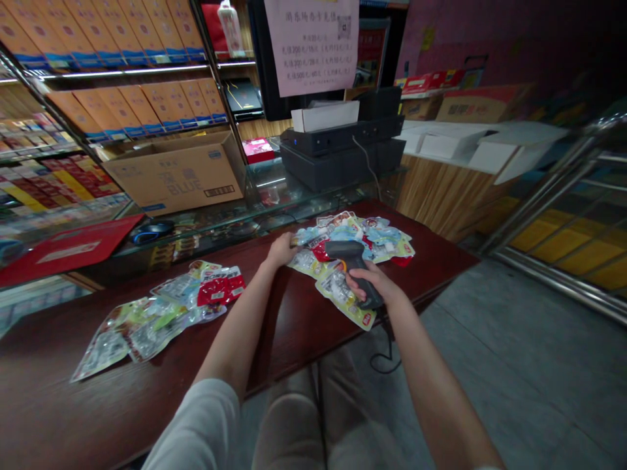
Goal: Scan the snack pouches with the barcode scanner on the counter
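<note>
My right hand (369, 282) is wrapped round the handle of a dark grey barcode scanner (347, 249), whose head points left over a heap of packets. A black cable hangs from its grip. At the heap's left edge, my left hand (281, 250) is closed on the edge of a shiny snack packet (302, 260); its fingertips are partly hidden. Blue, clear and red packets (386, 238) overlap in this heap. One clear-and-yellow packet (337, 287) lies beneath the scanner. Left of my left arm, a second group of packets (161, 320) has a red packet (220, 285) on top.
The dark red wooden table (294, 326) carries both heaps. Behind it are a glass counter with a cardboard box (176, 173), a computer mouse (151, 231), a red sheet (68, 251) and a black cash drawer (337, 163). A metal railing (553, 261) stands at right.
</note>
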